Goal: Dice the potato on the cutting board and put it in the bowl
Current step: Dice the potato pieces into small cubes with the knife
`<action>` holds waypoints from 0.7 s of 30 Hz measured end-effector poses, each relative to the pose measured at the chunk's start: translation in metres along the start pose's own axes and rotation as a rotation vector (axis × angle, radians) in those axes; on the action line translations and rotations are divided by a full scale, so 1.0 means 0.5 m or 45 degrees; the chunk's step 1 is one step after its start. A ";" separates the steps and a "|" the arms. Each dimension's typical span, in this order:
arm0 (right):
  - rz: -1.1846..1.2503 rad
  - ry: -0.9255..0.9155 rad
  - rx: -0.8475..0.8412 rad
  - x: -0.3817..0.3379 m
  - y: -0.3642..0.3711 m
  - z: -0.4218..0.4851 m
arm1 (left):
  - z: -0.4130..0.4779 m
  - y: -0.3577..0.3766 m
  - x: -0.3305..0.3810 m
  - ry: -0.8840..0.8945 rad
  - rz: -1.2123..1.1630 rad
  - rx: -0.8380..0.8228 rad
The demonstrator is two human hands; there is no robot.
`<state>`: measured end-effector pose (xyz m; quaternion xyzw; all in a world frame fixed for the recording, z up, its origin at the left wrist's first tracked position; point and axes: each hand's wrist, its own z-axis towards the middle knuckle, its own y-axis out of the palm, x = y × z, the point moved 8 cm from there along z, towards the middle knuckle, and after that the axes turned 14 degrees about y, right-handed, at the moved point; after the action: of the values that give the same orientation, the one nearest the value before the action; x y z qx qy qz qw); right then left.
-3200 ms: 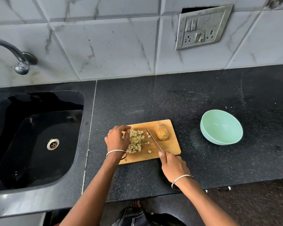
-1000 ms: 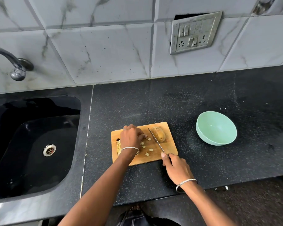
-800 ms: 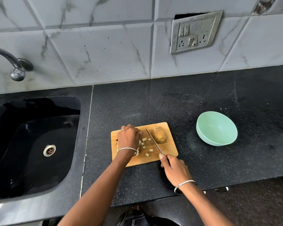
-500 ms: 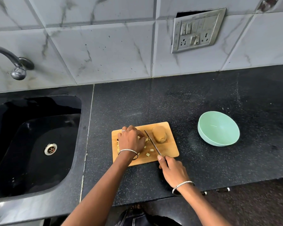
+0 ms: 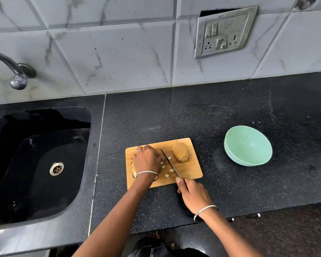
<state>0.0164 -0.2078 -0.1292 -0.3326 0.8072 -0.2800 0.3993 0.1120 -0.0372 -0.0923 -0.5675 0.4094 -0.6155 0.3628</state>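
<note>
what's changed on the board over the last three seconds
The left hand moved from the board's left edge onto the diced pieces, covering most of the pile. The right hand still grips the knife. The uncut potato half, cutting board and empty bowl stayed put.

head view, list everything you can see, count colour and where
cutting board: 1, wood, counter centre
potato piece: 1, brown, uncut, board's far right
potato dice: several, pale yellow, board's left, partly under hand
knife: 1, steel blade, across board
bowl: 1, mint green, right of board, looks empty
counter: 1, black speckled
sink: 1, black, left
tap: 1, chrome, above sink
switch plate: 1, grey, wall
left hand: over dice
right hand: grips knife
</note>
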 end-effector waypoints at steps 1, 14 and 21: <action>-0.004 -0.003 0.001 -0.001 -0.001 0.000 | 0.000 0.000 0.000 -0.001 0.003 -0.004; -0.023 0.022 -0.016 -0.006 0.002 0.009 | -0.002 0.005 -0.004 -0.069 -0.041 -0.036; -0.106 0.029 0.039 -0.017 -0.006 -0.001 | -0.001 0.005 -0.003 -0.078 -0.012 -0.017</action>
<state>0.0207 -0.2030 -0.1231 -0.3566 0.7927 -0.3126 0.3830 0.1118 -0.0370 -0.0952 -0.5905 0.3994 -0.5968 0.3684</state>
